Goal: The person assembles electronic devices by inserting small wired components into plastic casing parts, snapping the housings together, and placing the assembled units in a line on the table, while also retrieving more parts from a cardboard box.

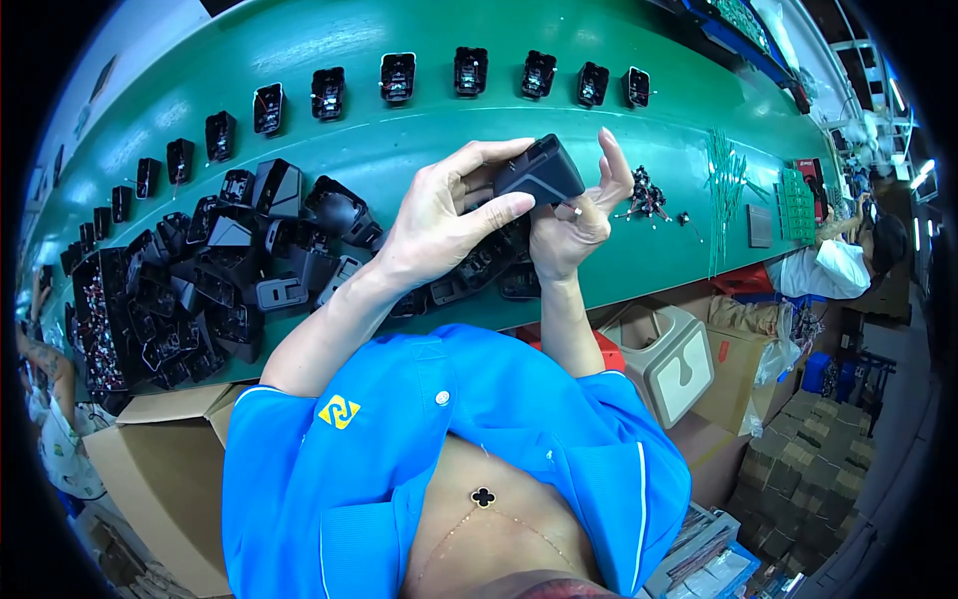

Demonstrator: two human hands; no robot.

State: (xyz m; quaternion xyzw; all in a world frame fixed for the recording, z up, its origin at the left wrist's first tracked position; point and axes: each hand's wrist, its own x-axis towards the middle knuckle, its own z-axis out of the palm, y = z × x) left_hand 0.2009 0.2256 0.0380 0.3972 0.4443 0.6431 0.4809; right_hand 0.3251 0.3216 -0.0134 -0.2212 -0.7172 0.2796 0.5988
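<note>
Blue shirt (pixel 374 479) cloth fills the lower middle of the frame, with a dark four-lobed pendant (pixel 483 497) at its open collar. Beyond it, just above the centre, one black housing (pixel 539 180) is held up over the green bench (pixel 689 150). The left hand (pixel 434 220) has its grip clamped on it, thumb across the near face and fingers over the top. The right hand (pixel 571 235) stands behind its lower right corner with at least one finger raised; whether that grip touches or pinches anything I cannot tell.

The step in hand looks like turning or fitting a single housing; the next move seems to call for a firm left hold while the right fingers work close against it.

Past the forearms, a heap of black parts (pixel 232 232) covers the left of the bench, and small wired pieces (pixel 647 195) lie right of the hands. Farthest, open housings (pixel 397 78) arc along the upper part of the frame.

The held housing's underside is hidden, a pale speck by the right fingers is too small to identify, and another person's arm (pixel 50 364) is cut off at the left rim.
</note>
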